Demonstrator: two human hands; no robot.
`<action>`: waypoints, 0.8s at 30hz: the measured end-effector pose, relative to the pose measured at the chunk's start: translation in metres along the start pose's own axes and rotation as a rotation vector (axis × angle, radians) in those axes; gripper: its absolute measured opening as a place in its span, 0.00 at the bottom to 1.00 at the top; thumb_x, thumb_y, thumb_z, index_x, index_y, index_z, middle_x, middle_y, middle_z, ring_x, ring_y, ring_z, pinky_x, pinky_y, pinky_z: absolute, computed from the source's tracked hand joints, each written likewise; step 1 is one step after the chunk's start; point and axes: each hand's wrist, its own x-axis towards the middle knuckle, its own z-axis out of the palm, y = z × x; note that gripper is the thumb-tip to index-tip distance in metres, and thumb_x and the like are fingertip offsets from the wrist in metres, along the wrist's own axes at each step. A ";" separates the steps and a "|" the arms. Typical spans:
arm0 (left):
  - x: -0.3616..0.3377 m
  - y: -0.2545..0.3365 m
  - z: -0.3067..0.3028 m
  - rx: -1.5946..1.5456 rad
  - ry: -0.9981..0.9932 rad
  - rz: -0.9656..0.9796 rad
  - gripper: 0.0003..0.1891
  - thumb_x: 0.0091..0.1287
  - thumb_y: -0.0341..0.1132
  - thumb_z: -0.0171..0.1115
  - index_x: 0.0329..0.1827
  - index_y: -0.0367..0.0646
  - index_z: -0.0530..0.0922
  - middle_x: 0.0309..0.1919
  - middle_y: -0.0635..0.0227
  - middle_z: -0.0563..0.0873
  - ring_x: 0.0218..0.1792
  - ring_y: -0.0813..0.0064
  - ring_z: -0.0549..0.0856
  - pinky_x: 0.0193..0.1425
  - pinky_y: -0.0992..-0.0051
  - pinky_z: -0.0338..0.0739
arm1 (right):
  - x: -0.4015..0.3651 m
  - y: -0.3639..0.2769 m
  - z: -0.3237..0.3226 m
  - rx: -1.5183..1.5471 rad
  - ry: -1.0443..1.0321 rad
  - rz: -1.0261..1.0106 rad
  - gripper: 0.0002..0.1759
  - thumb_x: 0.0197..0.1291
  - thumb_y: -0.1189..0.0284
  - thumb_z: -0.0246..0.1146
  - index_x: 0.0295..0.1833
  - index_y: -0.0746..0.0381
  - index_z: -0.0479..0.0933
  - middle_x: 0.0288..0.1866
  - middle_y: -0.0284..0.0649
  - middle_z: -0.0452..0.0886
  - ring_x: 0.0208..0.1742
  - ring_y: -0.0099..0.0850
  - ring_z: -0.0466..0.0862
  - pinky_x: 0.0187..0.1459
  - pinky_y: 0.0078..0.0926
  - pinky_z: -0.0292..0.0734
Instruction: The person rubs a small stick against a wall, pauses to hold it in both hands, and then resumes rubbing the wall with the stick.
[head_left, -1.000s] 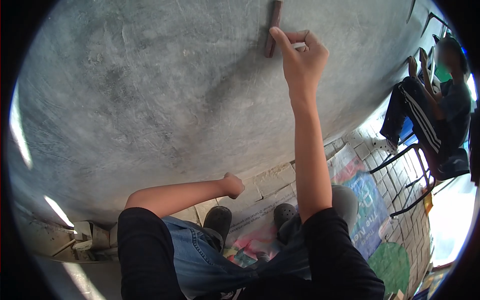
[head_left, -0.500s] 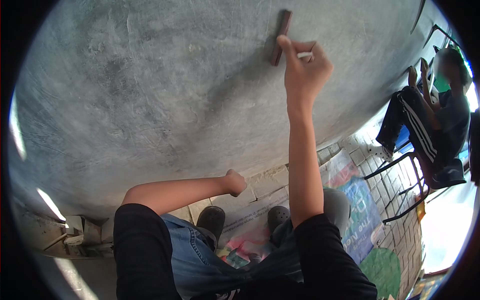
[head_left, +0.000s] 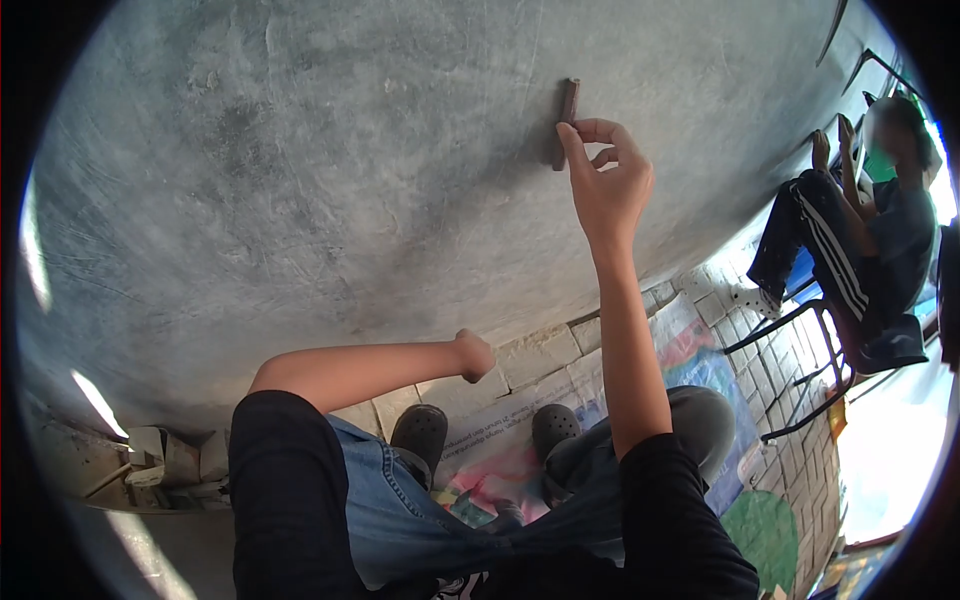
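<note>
Pinching the dark brown bar [head_left: 570,105] between thumb and forefinger, your right hand [head_left: 615,190] works at the grey wall [head_left: 300,150], right of centre and toward the far side. The bar lies lengthwise, far end leaning slightly right, and projects beyond your fingertips both ways. The other right fingers curl loosely behind the pinch.

Note the change: over the last second, the bar and your right hand have come to a nearer position along the wall. For the work in hand, this places the bar over a nearer stretch of the surface, with the pinch maintained. A shadow sits close along the bar's left side; firm contact with the wall cannot be confirmed. The pale sliver seen between your curled fingers half a second ago no longer shows; you cannot tell from this view whether it remains in the palm.

Your left hand [head_left: 475,357] holds almost the same position, near the foot of the wall, apart from the bar. Its wrist is bent and its fingers are turned out of view, so their grip cannot be determined.

Below, your clogs [head_left: 419,432] stand beside the printed sheet [head_left: 490,440]. At far right, another person [head_left: 900,230] sits on a chair [head_left: 890,350].
</note>
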 end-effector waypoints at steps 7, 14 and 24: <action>0.007 0.005 -0.014 0.020 -0.041 -0.037 0.15 0.50 0.32 0.58 0.41 0.47 0.82 0.41 0.64 0.85 0.43 0.65 0.84 0.36 0.62 0.77 | 0.011 -0.001 -0.012 0.089 0.091 -0.009 0.09 0.49 0.69 0.69 0.33 0.63 0.80 0.27 0.34 0.83 0.21 0.24 0.75 0.25 0.22 0.68; -0.002 0.001 -0.002 0.019 -0.089 -0.058 0.15 0.51 0.34 0.60 0.43 0.48 0.82 0.42 0.64 0.85 0.44 0.66 0.84 0.38 0.62 0.77 | -0.013 -0.002 0.016 0.030 0.124 -0.356 0.05 0.46 0.78 0.68 0.31 0.62 0.80 0.27 0.34 0.83 0.21 0.16 0.74 0.21 0.14 0.63; -0.004 0.002 -0.007 0.009 -0.056 -0.046 0.11 0.51 0.36 0.60 0.37 0.47 0.83 0.37 0.61 0.85 0.41 0.62 0.85 0.39 0.63 0.78 | -0.024 -0.009 0.026 -0.074 0.211 -0.471 0.04 0.46 0.79 0.68 0.30 0.64 0.81 0.24 0.32 0.80 0.16 0.17 0.70 0.18 0.16 0.63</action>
